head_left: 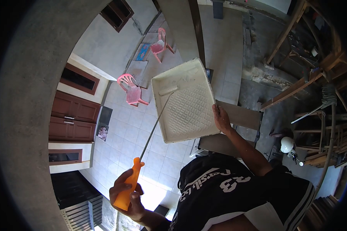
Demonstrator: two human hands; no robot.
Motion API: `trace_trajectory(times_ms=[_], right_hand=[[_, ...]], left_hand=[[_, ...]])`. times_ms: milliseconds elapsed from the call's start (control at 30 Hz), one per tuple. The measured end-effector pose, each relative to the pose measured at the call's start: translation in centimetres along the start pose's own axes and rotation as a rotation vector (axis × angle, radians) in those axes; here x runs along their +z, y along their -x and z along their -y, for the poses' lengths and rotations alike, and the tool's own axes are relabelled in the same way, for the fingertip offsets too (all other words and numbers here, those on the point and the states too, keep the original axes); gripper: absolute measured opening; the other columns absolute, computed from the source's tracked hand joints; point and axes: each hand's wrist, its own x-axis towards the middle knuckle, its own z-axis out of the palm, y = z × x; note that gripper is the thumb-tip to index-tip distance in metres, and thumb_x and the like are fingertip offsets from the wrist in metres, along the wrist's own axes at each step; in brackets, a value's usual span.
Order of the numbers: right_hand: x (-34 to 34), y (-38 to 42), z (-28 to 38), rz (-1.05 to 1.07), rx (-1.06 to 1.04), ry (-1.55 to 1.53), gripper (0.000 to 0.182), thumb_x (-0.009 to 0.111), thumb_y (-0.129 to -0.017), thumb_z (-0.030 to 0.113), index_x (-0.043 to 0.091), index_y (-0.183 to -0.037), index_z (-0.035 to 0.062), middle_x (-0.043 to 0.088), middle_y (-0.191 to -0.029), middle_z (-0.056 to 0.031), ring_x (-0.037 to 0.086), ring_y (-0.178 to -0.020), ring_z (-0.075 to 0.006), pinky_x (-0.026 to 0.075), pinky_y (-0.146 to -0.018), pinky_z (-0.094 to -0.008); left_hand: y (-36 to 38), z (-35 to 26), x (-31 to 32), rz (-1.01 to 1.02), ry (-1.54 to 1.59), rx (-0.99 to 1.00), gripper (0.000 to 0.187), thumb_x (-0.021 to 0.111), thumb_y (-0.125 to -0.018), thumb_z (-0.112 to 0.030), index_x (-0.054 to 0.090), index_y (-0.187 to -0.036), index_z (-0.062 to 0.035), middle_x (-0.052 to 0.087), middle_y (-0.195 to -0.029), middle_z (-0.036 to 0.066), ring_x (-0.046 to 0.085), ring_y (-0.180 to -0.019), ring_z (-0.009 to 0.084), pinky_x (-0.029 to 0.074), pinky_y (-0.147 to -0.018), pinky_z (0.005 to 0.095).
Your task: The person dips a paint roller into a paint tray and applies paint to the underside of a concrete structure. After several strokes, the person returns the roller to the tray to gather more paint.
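Observation:
In my left hand (pixel 128 192), at the lower left, is a paint roller with an orange handle (pixel 128 184), my fingers wrapped around it. Its thin metal rod (pixel 154 129) runs up to a paint-coated roller head (pixel 168 91) lying in the tray's upper part. My right hand (pixel 221 118) grips the right edge of the cream, paint-smeared paint tray (pixel 160 123), fingertips showing at the rim and the rest partly hidden. The tray is held up in front of me, tilted, with its ridged, diamond-patterned face toward the camera.
Far below, two pink plastic chairs (pixel 133 91) stand on the light tiled floor (pixel 119 134). Brown double doors (pixel 74 117) are at left. Planks (pixel 239 115) lie beneath the tray. Wooden framing (pixel 293 90) and a motorbike with a white front (pixel 287 144) are at right.

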Motion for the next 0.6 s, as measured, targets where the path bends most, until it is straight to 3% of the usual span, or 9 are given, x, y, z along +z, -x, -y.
trace_trajectory(times_ms=[33,100,133,167,200,300,400,433,600], right_hand=[[0.0,0.0,0.0,-0.001,-0.005,0.003,0.063,0.036,-0.091,0.053,0.053,-0.095,-0.0069,0.057,-0.082,-0.0283,0.056,-0.084,-0.0436,0.042,-0.074,-0.0446],[0.0,0.2,0.5,-0.010,-0.008,0.002,0.062,0.036,-0.092,0.053,0.053,-0.093,-0.0070,0.057,-0.083,-0.0284,0.056,-0.084,-0.0435,0.042,-0.074,-0.0445],[0.0,0.3,0.8,-0.014,-0.010,0.002,0.062,0.036,-0.092,0.052,0.053,-0.092,-0.0070,0.057,-0.083,-0.0284,0.056,-0.084,-0.0434,0.042,-0.074,-0.0444],[-0.1,0.3,1.2,-0.020,-0.020,0.013,0.061,0.036,-0.092,0.052,0.054,-0.091,-0.0069,0.057,-0.082,-0.0284,0.056,-0.084,-0.0433,0.042,-0.074,-0.0443],[-0.1,0.5,1.5,-0.026,-0.029,0.021,0.061,0.036,-0.092,0.051,0.054,-0.090,-0.0068,0.057,-0.082,-0.0283,0.056,-0.084,-0.0432,0.042,-0.074,-0.0442],[0.1,0.6,1.4,-0.044,-0.044,0.039,0.060,0.036,-0.092,0.050,0.054,-0.089,-0.0067,0.057,-0.081,-0.0280,0.056,-0.084,-0.0432,0.042,-0.074,-0.0440],[0.1,0.3,1.2,-0.048,-0.041,0.040,0.060,0.036,-0.092,0.051,0.054,-0.089,-0.0068,0.056,-0.081,-0.0279,0.056,-0.083,-0.0436,0.042,-0.074,-0.0445],[0.2,0.4,1.1,-0.043,-0.034,0.039,0.061,0.036,-0.092,0.051,0.054,-0.089,-0.0069,0.056,-0.081,-0.0280,0.055,-0.083,-0.0437,0.042,-0.074,-0.0447],[0.2,-0.3,0.4,0.003,-0.015,0.030,0.063,0.034,-0.092,0.053,0.054,-0.090,-0.0072,0.056,-0.084,-0.0293,0.055,-0.084,-0.0451,0.041,-0.075,-0.0460]], left_hand=[[-0.5,0.3,0.4,-0.074,-0.226,0.120,0.051,0.059,-0.081,-0.052,0.048,-0.092,-0.0030,0.059,-0.095,0.018,0.058,-0.067,0.0143,0.047,-0.051,0.0245],[-2.2,-0.7,1.7,-0.044,-0.206,0.188,0.055,0.056,-0.082,-0.055,0.048,-0.088,-0.0008,0.059,-0.092,0.018,0.058,-0.074,0.0211,0.048,-0.060,0.0310],[-3.3,-0.5,2.5,-0.081,-0.119,0.269,0.040,0.060,-0.083,-0.041,0.054,-0.087,-0.0011,0.064,-0.085,0.017,0.051,-0.084,0.0259,0.047,-0.073,0.0325],[-4.8,-0.9,2.6,-0.047,-0.268,0.366,0.041,0.056,-0.086,-0.042,0.051,-0.086,-0.0018,0.063,-0.088,0.016,0.046,-0.089,0.0261,0.041,-0.086,0.0390],[-5.8,-0.1,3.5,-0.088,-0.072,0.352,0.041,0.051,-0.088,-0.044,0.047,-0.084,-0.0033,0.062,-0.089,0.015,0.047,-0.091,0.0256,0.035,-0.091,0.0419],[-7.9,2.2,5.0,-0.035,0.414,0.397,0.029,0.049,-0.093,-0.032,0.041,-0.080,-0.0067,0.053,-0.069,0.008,0.051,-0.069,0.0200,0.042,-0.069,0.0366],[-7.6,4.1,7.1,-0.116,0.629,0.478,0.028,0.050,-0.093,-0.026,0.039,-0.074,-0.0082,0.041,-0.054,0.003,0.039,-0.047,0.0134,0.035,-0.048,0.0309],[-7.1,4.5,7.2,-0.066,0.600,0.422,0.030,0.043,-0.095,-0.025,0.034,-0.070,-0.0097,0.038,-0.056,0.003,0.037,-0.051,0.0138,0.035,-0.054,0.0332],[-8.3,5.4,8.2,-0.087,0.581,0.440,0.038,0.038,-0.093,-0.024,0.031,-0.058,-0.0115,0.032,-0.047,0.001,0.031,-0.043,0.0119,0.034,-0.047,0.0309]])
